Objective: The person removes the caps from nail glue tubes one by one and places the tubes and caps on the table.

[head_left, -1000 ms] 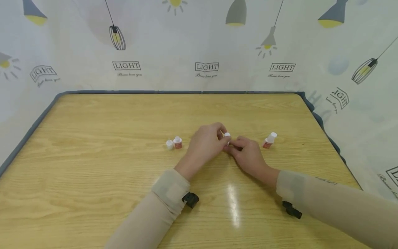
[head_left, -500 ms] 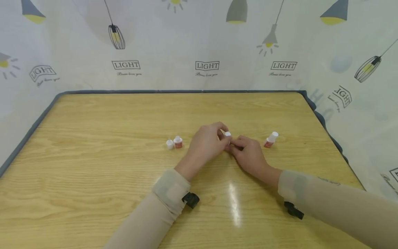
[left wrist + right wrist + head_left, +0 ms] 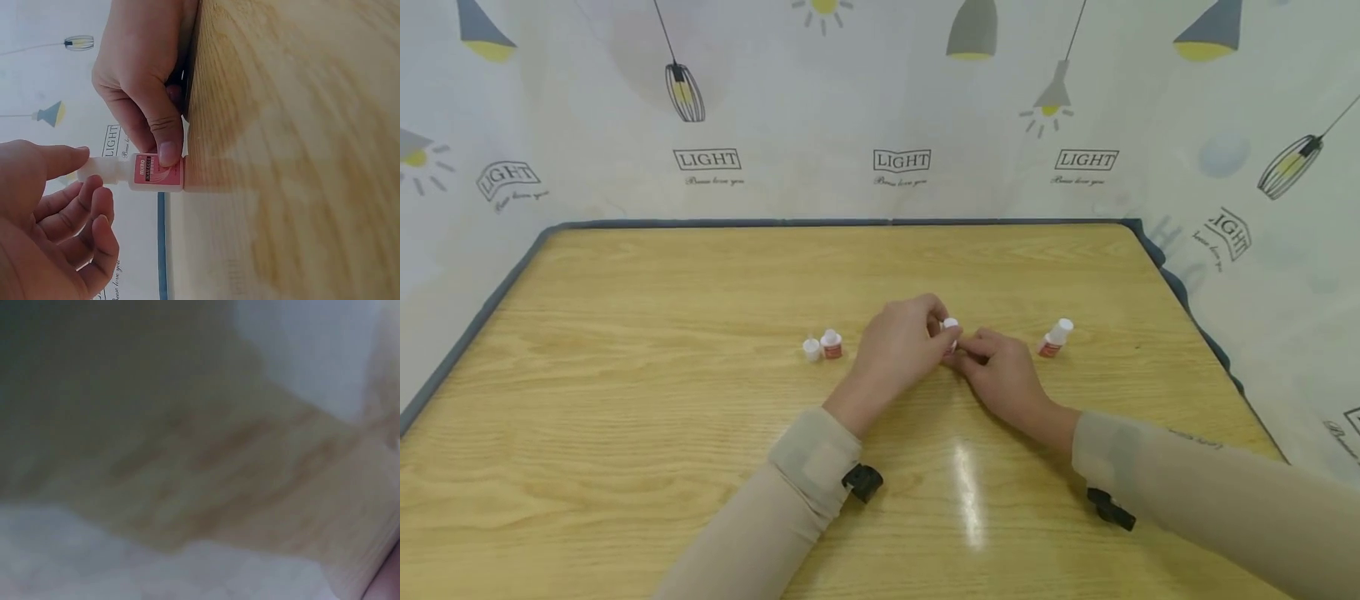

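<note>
The held glue bottle's [image 3: 130, 175] label [image 3: 149, 172] is partly covered by the right hand [image 3: 140, 69]; in the head view, the bottle is mostly hidden by the left hand [image 3: 898, 342]. Right-wrist view: worktop not resolved, frame badly blurred.

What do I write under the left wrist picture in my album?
Left hand pinches the white cap while the right hand holds the pink-labelled bottle.

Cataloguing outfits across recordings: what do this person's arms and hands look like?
The left hand and right hand are ungloved. The left sleeve and right sleeve are long and beige; the right one has a faint dark marking, illegible here. A small black device shows at each wrist.
</note>
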Motion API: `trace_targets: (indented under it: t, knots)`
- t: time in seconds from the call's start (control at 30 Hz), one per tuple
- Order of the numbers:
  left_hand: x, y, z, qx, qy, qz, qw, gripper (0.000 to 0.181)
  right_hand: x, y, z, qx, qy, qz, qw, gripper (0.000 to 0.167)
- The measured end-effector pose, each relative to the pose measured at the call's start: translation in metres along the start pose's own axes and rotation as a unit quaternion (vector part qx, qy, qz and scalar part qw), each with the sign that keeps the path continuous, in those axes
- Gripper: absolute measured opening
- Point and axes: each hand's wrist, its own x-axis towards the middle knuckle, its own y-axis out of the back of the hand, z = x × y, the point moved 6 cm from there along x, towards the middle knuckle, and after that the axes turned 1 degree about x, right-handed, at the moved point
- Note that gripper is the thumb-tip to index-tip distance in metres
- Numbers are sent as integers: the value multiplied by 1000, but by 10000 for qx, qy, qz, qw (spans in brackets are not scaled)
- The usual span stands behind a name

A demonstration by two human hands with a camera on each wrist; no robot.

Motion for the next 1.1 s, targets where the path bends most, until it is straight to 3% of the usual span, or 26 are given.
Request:
trace_targets:
  t: [0.27, 0.53, 0.7, 0.87, 1.1]
  knots:
    - [-4, 11, 2, -204, -188, 536, 9982, 23, -1, -6, 0, -8, 36, -90, 10000, 24]
    - [-2, 19, 2, -323, -232, 554, 9977, 23, 0, -3, 1, -58, 30, -47, 10000, 24]
    - [-1, 22, -4, -490, 30, 414, 9979, 17, 2, -2, 3, -5, -59, -33, 10000, 23]
    - [-1, 20, -10, -606, 238, 69, 9979, 14, 2, -2, 1, -14, -52, 0, 10000, 23]
    - [-1, 21, -11, -213, 225, -350, 9989, 10, 2, -2, 1, -40, -111, -29, 9999, 25]
